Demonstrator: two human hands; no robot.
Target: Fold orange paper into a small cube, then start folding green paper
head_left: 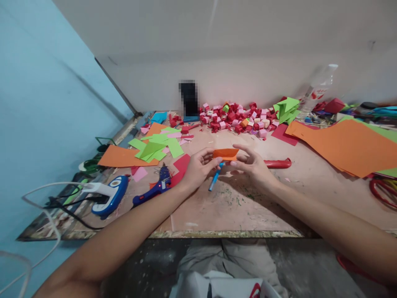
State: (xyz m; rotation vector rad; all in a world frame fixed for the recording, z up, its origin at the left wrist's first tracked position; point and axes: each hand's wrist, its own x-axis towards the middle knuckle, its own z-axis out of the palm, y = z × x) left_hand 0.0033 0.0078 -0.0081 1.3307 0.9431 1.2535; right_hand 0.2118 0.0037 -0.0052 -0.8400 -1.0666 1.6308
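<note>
A small folded piece of orange paper (226,154) is held up over the middle of the table. My left hand (201,166) pinches its left end between thumb and fingers. At the right end, my right hand (256,166) curves around it, index finger at the upper edge and thumb low beside it. Beneath the paper lies a blue pen (214,180), its upper end close to my left fingertips. A red handle (278,163) sticks out to the right behind my right hand; the rest of that tool is hidden.
A blue glue gun (159,185) and a blue-white power strip (111,196) lie left. Green paper strips (153,150) lie behind them. Small red and pink paper cubes (237,118) are heaped at the back. Right are orange sheets (347,145), a plastic bottle (318,91) and red-handled scissors (383,193).
</note>
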